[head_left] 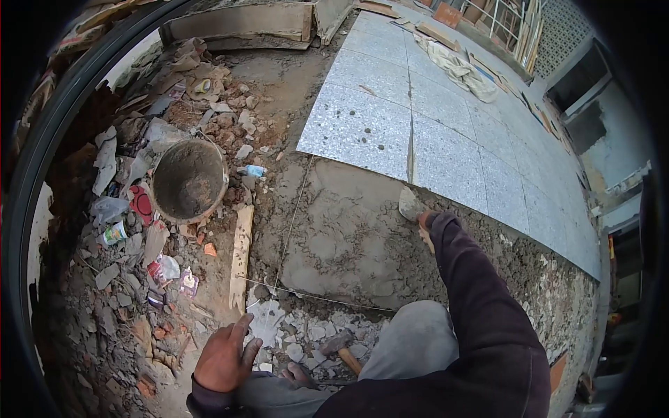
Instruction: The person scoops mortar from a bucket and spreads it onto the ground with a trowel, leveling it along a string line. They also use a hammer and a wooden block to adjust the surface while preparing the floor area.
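My right hand is closed round a trowel, mostly hidden by the hand and dark sleeve. The trowel's blade touches the wet mortar bed close to the edge of the laid speckled tiles. Over my left knee, my left hand is open, its thumb apart from the fingers and nothing in it. A thin string runs along the mortar's left side, and another stretch crosses its near edge. Just beyond the left hand lies a wooden strip.
A mortar-crusted bucket stands on rubble and litter at the left. Near my foot, a hammer lies among broken chips. A pale cloth rests on the tiles, with wooden boards at the back left.
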`<state>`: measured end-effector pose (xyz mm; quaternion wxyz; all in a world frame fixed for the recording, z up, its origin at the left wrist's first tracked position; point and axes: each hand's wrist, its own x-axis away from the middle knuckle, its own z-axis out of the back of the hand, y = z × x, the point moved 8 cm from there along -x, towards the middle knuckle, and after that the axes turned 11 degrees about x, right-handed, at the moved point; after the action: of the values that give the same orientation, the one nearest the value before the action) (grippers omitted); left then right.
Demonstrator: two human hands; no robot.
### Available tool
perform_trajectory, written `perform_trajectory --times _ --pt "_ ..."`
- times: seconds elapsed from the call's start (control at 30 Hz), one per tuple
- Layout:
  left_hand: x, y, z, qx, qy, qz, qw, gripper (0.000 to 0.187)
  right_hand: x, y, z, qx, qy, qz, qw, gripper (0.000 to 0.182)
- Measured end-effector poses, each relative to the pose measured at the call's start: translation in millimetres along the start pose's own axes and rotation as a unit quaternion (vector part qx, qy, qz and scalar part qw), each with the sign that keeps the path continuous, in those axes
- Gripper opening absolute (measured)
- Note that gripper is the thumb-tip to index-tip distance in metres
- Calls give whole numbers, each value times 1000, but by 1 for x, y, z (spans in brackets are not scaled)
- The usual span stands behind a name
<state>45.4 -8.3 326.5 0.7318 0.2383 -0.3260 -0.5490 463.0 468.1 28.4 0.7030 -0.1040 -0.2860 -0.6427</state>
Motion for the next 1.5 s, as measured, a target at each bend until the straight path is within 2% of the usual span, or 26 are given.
perform_trajectory --times 0.07,0.1,0.17,0.27,0.3,0.37,0.43,0.47,0.53,0.57,0.67,0.7,0.77,0.83,0.87,0.9,0.93,1.0,1.07,1.1,1.13,1.27,1.33,1.4,1.43,1.5 --pt "-2 1 1 -8 1 -8 1000 42 54 -34 1 -211 -76 -29 974 48" --pt "-2 0 0 -4 -1 -3 1000 42 112 -72 27 -222 -76 -13 972 46" --pt "-6 1 -4 3 -15 2 1000 43 157 -90 36 -172 -56 12 984 42" --pt "-8 3 -11 13 -16 -19 1000 42 136 -74 7 4 9 55 998 35" --pt "-6 3 -12 6 -18 -15 1000 42 113 -53 -21 59 25 67 996 33" --pt "0 4 -14 -12 -32 1 999 44 152 -66 -22 230 -20 172 958 33" --pt "0 13 -16 -20 -41 -4 999 46 214 -61 3 77 -82 110 988 33" --pt "-1 21 -19 -21 -42 -14 999 47 234 -50 -2 -3 -114 74 991 33" --pt "-8 41 -26 -31 -43 -44 998 48 241 -23 -20 6 -77 107 991 35" --pt "-11 56 -31 -13 -45 -89 995 52 251 -10 -25 4 -58 118 991 36" --pt "-11 102 -51 67 -88 -140 984 52 304 65 -26 23 -33 35 999 38" --pt "-10 114 -59 96 -106 -158 977 53 338 92 -14 -60 12 28 998 40" --pt "-9 119 -80 90 -133 -165 973 48 404 161 4 -96 98 -53 989 38" --pt "-15 128 -99 104 -158 -143 972 48 478 225 17 -102 67 -122 985 38" --pt "-22 148 -98 143 -166 -132 967 36 518 251 25 -78 97 -158 979 36" --pt "-32 156 -106 162 -153 -140 965 36 548 271 32 -50 128 -184 973 35" --pt "-43 156 -114 180 -133 -143 964 36 566 295 24 2 65 -255 965 29" --pt "-71 133 -145 264 -126 -84 952 45 582 323 12 98 -50 -313 943 23" --pt "-91 165 -176 182 -162 -135 960 39 566 346 -24 118 -95 -298 942 20" --pt "-99 169 -197 202 -171 -161 951 35 554 356 -47 130 -117 -287 942 19" --pt "-106 183 -220 158 -183 -178 954 32 538 365 -72 136 -131 -264 946 19" --pt "-107 252 -351 140 -301 -275 902 30 494 388 -174 125 -188 -185 956 19" --pt "-91 277 -423 163 -402 -263 862 34 489 376 -205 118 -195 -154 961 20" --pt "-68 305 -486 153 -436 -355 813 43 487 361 -217 111 -166 -137 970 22" --pt "-58 308 -521 117 -498 -321 797 63 486 352 -222 95 -155 -127 975 23" --pt "-25 333 -547 151 -582 -318 733 86 486 337 -218 40 -178 -138 973 23"
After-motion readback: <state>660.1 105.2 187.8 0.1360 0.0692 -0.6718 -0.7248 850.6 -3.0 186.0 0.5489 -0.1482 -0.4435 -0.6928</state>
